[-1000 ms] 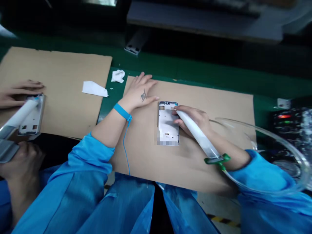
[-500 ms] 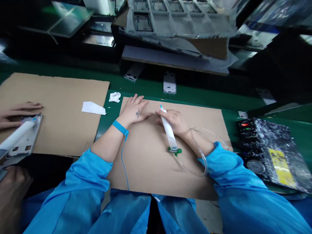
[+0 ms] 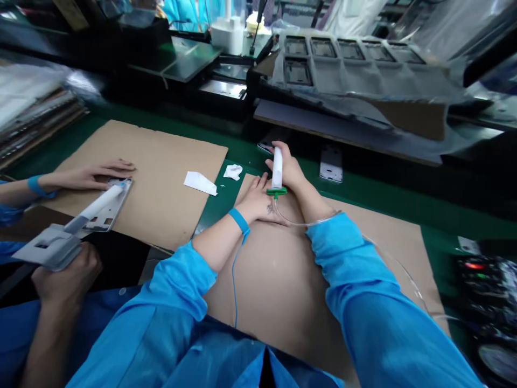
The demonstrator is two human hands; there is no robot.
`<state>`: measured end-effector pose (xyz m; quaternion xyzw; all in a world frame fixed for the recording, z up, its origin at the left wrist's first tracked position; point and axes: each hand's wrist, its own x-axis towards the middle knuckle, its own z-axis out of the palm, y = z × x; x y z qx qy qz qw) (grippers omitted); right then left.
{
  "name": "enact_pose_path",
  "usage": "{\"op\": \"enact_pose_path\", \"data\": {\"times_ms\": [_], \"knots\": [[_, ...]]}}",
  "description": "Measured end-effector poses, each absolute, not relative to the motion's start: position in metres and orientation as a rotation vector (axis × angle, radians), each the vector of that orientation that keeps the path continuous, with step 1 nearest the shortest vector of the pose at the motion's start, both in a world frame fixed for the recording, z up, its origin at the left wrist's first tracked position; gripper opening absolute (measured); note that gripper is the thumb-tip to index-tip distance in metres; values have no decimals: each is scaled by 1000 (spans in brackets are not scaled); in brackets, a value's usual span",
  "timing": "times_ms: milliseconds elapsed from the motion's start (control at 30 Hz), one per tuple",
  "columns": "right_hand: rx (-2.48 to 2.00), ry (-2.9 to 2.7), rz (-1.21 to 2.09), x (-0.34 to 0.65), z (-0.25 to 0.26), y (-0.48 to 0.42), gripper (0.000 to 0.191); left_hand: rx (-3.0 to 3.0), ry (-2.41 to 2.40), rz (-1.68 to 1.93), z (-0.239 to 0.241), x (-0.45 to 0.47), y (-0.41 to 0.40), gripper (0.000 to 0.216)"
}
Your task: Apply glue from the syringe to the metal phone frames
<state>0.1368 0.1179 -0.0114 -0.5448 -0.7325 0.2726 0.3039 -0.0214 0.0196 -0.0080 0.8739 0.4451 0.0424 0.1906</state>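
Observation:
My right hand grips a white dispensing syringe upright, its green fitting just above the far edge of the cardboard sheet. A transparent tube runs from the fitting over the cardboard. My left hand lies flat on the sheet, holding nothing, directly below the fitting. A blue wrist strap with a blue cord circles that wrist. Beyond my right hand, a white phone frame lies on the green bench mat. A dark phone frame is partly hidden behind my fingers.
At left, a co-worker's hands work at a phone frame with a white syringe on a second cardboard sheet. White paper scraps lie between the sheets. A tray of frames sits behind; a dispenser controller stands right.
The view has tilted up and shifted. My right hand has moved away from me with the syringe, now upright. The phone frame has gone from the cardboard to the green mat beyond it.

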Motion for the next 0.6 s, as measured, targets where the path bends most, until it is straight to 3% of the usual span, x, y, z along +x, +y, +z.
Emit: {"op": "enact_pose_path", "data": {"times_ms": [133,233,300,467,600], "knots": [[-1649,-1910,620,126,-12,138,87,2444,1264,63,-5,-20,17,155],[-1873,-1800,512,134,-7,135,82,2403,1307,43,1,-19,15,159],[-1949,-1722,444,145,-6,128,81,2400,1300,24,4,-19,13,155],[-1979,-1548,325,178,-16,118,101,2394,1269,27,3,-20,14,135],[-1832,-1519,345,196,-24,113,94,2394,1261,67,-2,-22,18,125]]}}
